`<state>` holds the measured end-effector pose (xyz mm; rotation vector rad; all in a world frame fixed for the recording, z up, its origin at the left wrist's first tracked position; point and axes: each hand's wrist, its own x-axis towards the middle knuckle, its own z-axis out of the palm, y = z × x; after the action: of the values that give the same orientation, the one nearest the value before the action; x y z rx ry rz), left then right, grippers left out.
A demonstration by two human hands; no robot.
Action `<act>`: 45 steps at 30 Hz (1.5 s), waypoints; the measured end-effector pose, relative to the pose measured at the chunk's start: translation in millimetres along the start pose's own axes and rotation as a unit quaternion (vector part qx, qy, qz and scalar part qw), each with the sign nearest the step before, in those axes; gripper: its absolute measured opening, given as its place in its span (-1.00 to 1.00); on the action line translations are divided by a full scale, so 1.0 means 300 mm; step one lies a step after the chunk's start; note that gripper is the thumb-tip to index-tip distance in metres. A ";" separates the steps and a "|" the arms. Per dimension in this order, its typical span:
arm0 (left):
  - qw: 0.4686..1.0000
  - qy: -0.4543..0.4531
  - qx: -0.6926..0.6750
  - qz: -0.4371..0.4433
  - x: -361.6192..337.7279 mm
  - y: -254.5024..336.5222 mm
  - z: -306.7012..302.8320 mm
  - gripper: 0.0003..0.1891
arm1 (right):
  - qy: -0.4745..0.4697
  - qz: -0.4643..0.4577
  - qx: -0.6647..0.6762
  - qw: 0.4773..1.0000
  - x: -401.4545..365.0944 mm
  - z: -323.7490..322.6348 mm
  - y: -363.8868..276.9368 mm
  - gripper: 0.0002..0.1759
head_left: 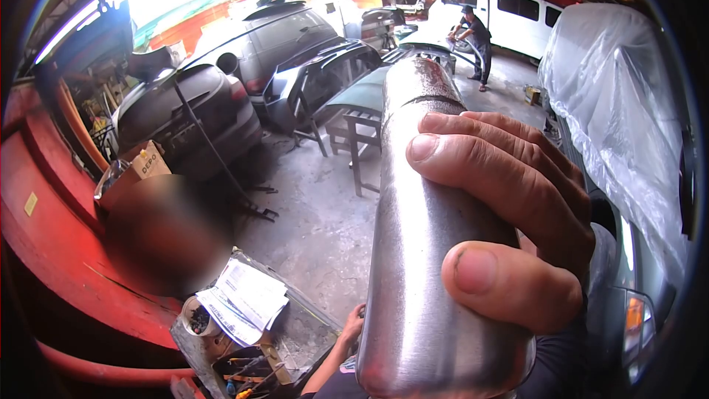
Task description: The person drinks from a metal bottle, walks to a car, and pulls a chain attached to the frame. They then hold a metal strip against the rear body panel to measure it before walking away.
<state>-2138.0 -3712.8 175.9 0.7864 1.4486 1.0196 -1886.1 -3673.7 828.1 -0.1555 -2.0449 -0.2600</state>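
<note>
A brushed stainless steel bottle [436, 251] fills the middle of the head view, very near the camera. My right hand [509, 207] is wrapped around its right side, with the thumb below and the fingers across the upper part. The bottle's far end is narrower and scuffed, with a dark seam around it; its near end rounds off at the lower edge of the view. My left hand [353, 327] is low, beside the bottle and partly hidden by it. Its fingers are curled at a small dark thing that I cannot make out.
Printed papers [244, 299] and a white tub [199, 318] lie on a worn bench [306, 325]. Behind are dark car bodies [185, 107], a panel on a stand [358, 92], and a bending person [476, 41]. A plastic-covered vehicle [613, 81] stands right.
</note>
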 end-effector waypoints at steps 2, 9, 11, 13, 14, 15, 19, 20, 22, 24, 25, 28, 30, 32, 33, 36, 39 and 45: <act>1.000 -0.002 0.011 0.011 -0.015 0.028 0.004 -0.28 | 0.020 -0.006 -0.003 1.000 -0.010 0.021 0.008 -0.44; 1.000 0.013 0.019 0.016 0.034 -0.036 0.008 -0.34 | 0.046 -0.005 -0.010 0.999 -0.012 0.025 0.004 -0.45; 0.999 0.025 0.022 0.019 0.043 -0.047 0.010 -0.36 | 0.050 0.001 -0.011 0.999 -0.011 0.024 0.000 -0.44; 0.999 -0.002 -0.040 0.000 0.046 -0.056 0.011 -0.39 | 0.052 0.004 -0.013 0.999 -0.013 0.015 -0.002 -0.44; 0.999 -0.003 -0.040 0.001 0.047 -0.058 0.012 -0.39 | 0.038 0.009 -0.012 0.999 -0.013 0.005 -0.005 -0.43; 0.999 -0.012 -0.045 0.003 0.047 -0.059 0.012 -0.39 | 0.024 0.015 -0.011 1.000 -0.011 -0.005 -0.010 -0.42; 1.000 -0.005 -0.002 0.021 0.008 0.001 0.019 -0.38 | 0.004 0.044 -0.013 0.999 -0.001 -0.030 -0.034 -0.41; 1.000 -0.005 -0.002 0.023 -0.001 0.011 0.021 -0.38 | -0.004 0.036 -0.013 0.999 -0.002 -0.037 -0.028 -0.41; 1.000 -0.005 0.020 -0.003 -0.006 0.027 0.024 -0.36 | -0.012 0.026 -0.013 1.000 -0.004 -0.035 -0.019 -0.41; 1.000 -0.008 0.013 -0.001 0.009 0.007 0.022 -0.35 | 0.024 0.006 -0.018 1.000 -0.014 -0.015 -0.008 -0.41; 1.000 -0.012 0.007 0.000 0.017 -0.001 0.020 -0.34 | 0.025 0.005 -0.020 0.999 -0.010 -0.021 -0.012 -0.41; 0.999 0.009 0.036 0.003 0.033 -0.031 0.018 -0.32 | 0.003 0.024 -0.009 1.000 -0.003 -0.038 -0.022 -0.39; 0.999 0.011 0.034 0.013 0.039 -0.056 0.018 -0.32 | -0.011 0.018 -0.006 1.000 -0.006 -0.047 -0.015 -0.37; 0.999 0.014 0.031 0.025 0.035 -0.041 0.023 -0.32 | -0.024 0.025 -0.005 0.999 0.002 -0.064 -0.027 -0.36; 1.000 0.006 0.015 0.007 0.027 -0.037 0.024 -0.31 | -0.037 0.033 -0.002 0.999 0.005 -0.070 -0.032 -0.36; 1.000 -0.012 -0.018 -0.002 0.040 -0.051 0.022 -0.30 | -0.024 0.026 -0.008 0.999 0.002 -0.065 -0.024 -0.34; 0.999 -0.021 -0.035 0.002 0.034 -0.047 0.024 -0.29 | -0.018 0.024 -0.006 1.000 0.002 -0.061 -0.018 -0.33; 1.000 -0.015 -0.021 0.008 0.037 -0.069 0.022 -0.32 | -0.038 0.074 0.016 0.996 0.014 -0.078 -0.038 -0.38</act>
<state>-2131.3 -3710.0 152.7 0.7808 1.3930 1.0443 -1870.6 -3690.7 841.0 -0.2998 -2.1008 -0.1305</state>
